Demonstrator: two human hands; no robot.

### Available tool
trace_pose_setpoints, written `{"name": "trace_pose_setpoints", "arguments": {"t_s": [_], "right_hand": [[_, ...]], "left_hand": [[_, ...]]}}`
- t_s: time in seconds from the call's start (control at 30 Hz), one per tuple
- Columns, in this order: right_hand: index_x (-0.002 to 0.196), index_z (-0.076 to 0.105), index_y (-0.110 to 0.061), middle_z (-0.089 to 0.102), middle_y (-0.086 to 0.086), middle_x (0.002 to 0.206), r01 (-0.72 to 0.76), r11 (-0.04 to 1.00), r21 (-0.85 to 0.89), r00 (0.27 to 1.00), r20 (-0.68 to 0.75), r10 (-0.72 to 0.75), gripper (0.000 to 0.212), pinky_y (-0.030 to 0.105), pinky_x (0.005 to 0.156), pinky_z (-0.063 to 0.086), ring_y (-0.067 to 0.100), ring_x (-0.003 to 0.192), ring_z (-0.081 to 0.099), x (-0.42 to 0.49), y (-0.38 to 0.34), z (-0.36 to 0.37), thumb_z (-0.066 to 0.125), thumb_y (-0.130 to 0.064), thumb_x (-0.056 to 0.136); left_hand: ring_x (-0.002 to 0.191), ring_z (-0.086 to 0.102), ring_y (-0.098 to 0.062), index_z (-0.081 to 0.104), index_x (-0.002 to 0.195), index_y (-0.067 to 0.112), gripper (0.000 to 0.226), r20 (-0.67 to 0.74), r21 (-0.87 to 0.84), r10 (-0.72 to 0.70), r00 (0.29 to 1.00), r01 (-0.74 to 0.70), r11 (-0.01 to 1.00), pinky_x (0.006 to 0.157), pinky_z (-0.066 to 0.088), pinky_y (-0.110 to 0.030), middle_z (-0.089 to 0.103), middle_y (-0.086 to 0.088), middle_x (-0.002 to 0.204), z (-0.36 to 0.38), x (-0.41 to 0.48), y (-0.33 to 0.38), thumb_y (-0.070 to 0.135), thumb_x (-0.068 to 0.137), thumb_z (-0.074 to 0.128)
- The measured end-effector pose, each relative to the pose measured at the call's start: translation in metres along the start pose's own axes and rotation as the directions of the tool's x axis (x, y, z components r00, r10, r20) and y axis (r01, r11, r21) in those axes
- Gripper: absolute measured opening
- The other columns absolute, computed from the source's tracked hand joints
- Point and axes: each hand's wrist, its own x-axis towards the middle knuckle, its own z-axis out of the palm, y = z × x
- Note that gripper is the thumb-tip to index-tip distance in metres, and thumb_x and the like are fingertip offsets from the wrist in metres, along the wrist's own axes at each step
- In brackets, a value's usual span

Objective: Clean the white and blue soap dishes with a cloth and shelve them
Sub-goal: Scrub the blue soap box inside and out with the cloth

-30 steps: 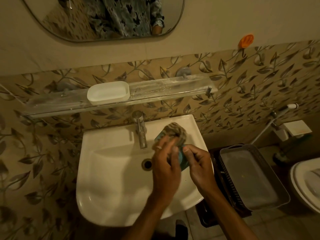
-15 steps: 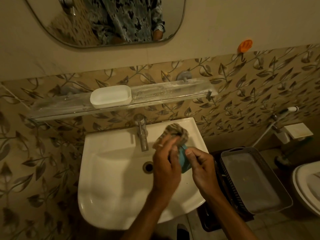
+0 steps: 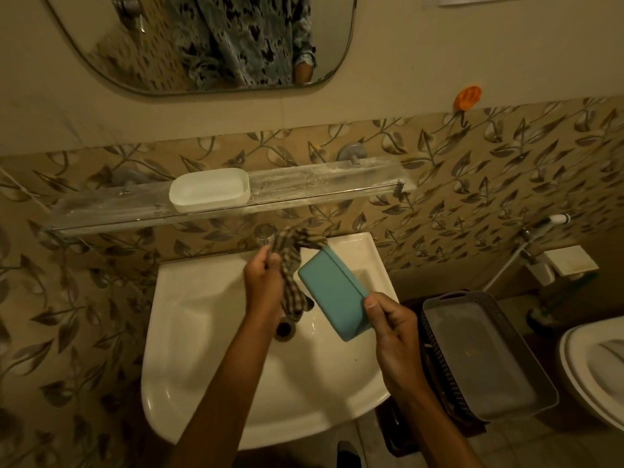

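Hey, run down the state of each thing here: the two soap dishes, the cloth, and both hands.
White soap dish: upright on the glass shelf, empty.
Blue soap dish: tilted above the sink, not yet shelved.
Checked cloth: bunched, dangling.
Left hand: grips the checked cloth.
Right hand: holds the blue soap dish's near end.

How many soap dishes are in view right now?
2. The white soap dish sits on the glass shelf above the sink. The blue soap dish is gripped by the right hand over the sink, beside the cloth in the left hand. No others visible.
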Motion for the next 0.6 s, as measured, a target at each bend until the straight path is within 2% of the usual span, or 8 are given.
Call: {"name": "trace_pose_setpoints", "arguments": {"t_s": [0.07,0.17,0.23,0.3,0.33,0.43,0.53,0.6], "right_hand": [[0.084,0.068,-0.02,0.066,0.0,0.082,-0.021,0.999,0.04,0.999,-0.047,0.022,0.027,0.021,0.064,0.045,0.006,0.079,0.059,0.003,-0.001,-0.003,0.046,-0.026,0.098],[0.094,0.068,-0.02,0.069,0.002,0.094,-0.041,0.991,0.131,0.998,-0.046,0.047,0.027,0.023,0.073,0.051,0.013,0.092,0.063,0.006,0.0,-0.006,0.043,-0.028,0.098],[0.095,0.067,-0.02,0.068,0.003,0.094,-0.05,0.986,0.158,0.998,-0.02,0.054,0.027,0.031,0.077,0.049,0.016,0.092,0.062,0.008,0.002,-0.006,0.041,-0.027,0.1],[0.096,0.067,-0.022,0.067,0.003,0.093,-0.046,0.99,0.136,0.999,0.015,0.045,0.027,0.035,0.077,0.048,0.018,0.09,0.061,0.008,0.004,-0.005,0.041,-0.024,0.1],[0.097,0.067,-0.024,0.068,0.001,0.093,-0.035,0.994,0.103,0.998,0.047,0.031,0.026,0.032,0.076,0.049,0.016,0.09,0.062,0.007,0.007,-0.005,0.042,-0.022,0.101],[0.105,0.065,-0.018,0.069,0.0,0.098,-0.016,1.0,-0.013,0.988,0.156,0.018,0.027,0.023,0.076,0.052,0.014,0.094,0.065,0.004,0.017,-0.006,0.039,-0.017,0.098],[0.12,0.056,-0.012,0.066,-0.005,0.109,-0.009,0.997,-0.076,0.978,0.209,0.025,0.032,0.02,0.083,0.051,0.012,0.104,0.062,0.008,0.027,-0.014,0.039,0.003,0.096],[0.125,0.05,-0.013,0.062,-0.002,0.119,-0.01,0.996,-0.091,0.977,0.21,0.029,0.045,0.025,0.088,0.052,0.011,0.111,0.06,0.013,0.03,-0.015,0.043,0.015,0.091]], "left_hand": [[0.116,0.057,-0.03,0.044,0.138,0.009,0.039,0.016,-0.24,-0.184,0.983,0.183,0.954,0.103,0.044,-0.046,0.057,-0.017,0.131,-0.013,0.007,-0.005,0.01,0.1,0.035],[0.116,0.056,-0.037,0.047,0.136,0.009,0.038,0.099,-0.411,-0.378,0.92,0.384,0.827,0.104,0.04,-0.056,0.056,-0.021,0.13,-0.027,0.006,-0.024,0.016,0.101,0.032],[0.097,0.063,-0.035,0.053,0.13,0.008,0.038,0.181,-0.436,-0.447,0.876,0.479,0.762,0.091,0.049,-0.058,0.063,-0.021,0.113,-0.028,-0.008,-0.032,0.024,0.101,0.032],[0.082,0.066,-0.032,0.054,0.126,0.009,0.037,0.256,-0.433,-0.48,0.839,0.544,0.718,0.066,0.057,-0.05,0.068,-0.018,0.099,-0.026,-0.022,-0.04,0.025,0.101,0.031],[0.081,0.067,-0.032,0.054,0.125,0.01,0.036,0.286,-0.432,-0.483,0.828,0.561,0.706,0.059,0.057,-0.044,0.07,-0.017,0.097,-0.024,-0.028,-0.042,0.024,0.101,0.032],[0.087,0.071,-0.028,0.055,0.126,0.014,0.033,0.332,-0.442,-0.424,0.843,0.536,0.72,0.062,0.057,-0.038,0.073,-0.012,0.101,-0.017,-0.039,-0.041,0.024,0.099,0.038],[0.106,0.065,-0.028,0.052,0.131,0.021,0.035,0.268,-0.413,-0.301,0.915,0.391,0.822,0.084,0.054,-0.046,0.069,-0.009,0.117,-0.015,-0.037,-0.033,0.02,0.098,0.04],[0.111,0.062,-0.026,0.049,0.134,0.024,0.037,0.215,-0.337,-0.217,0.952,0.281,0.899,0.093,0.05,-0.049,0.065,-0.008,0.122,-0.016,-0.038,-0.026,0.017,0.099,0.04]]}}
